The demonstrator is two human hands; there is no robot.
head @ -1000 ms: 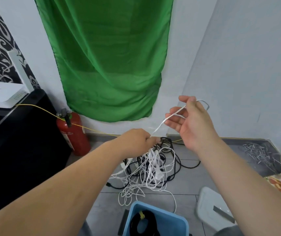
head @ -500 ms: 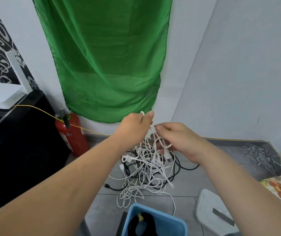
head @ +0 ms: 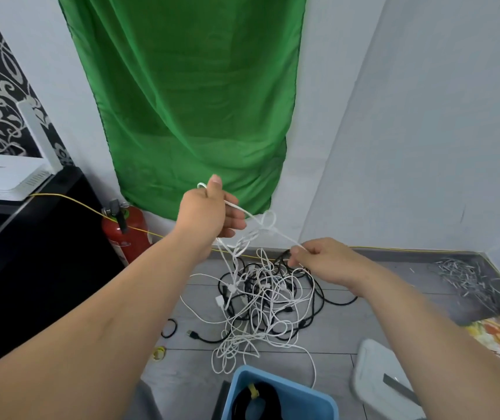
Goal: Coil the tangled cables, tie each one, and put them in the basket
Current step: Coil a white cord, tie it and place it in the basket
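A tangle of white and black cables [head: 268,301] lies on the grey floor in front of me. My left hand [head: 209,212] is raised above it and grips a white cable [head: 265,225], a small loop sticking out above the thumb. My right hand [head: 323,262] is lower and to the right, pinching the same white cable between thumb and fingers. The stretch between the hands is taut and carries a knotted loop. A blue basket [head: 318,395] at the bottom holds a coiled black cable [head: 258,404] with a yellow tie.
A red fire extinguisher [head: 127,231] stands by the wall beside a black cabinet [head: 39,253] with a white router [head: 3,177]. A green cloth [head: 188,101] hangs ahead. A white lid [head: 382,377], small ties [head: 159,353] and a wire scrap pile [head: 467,277] lie on the floor.
The hands came together over the tangle, then separated again. Now my left hand is higher and my right hand has dropped low to the right, stretching the white cable between them.
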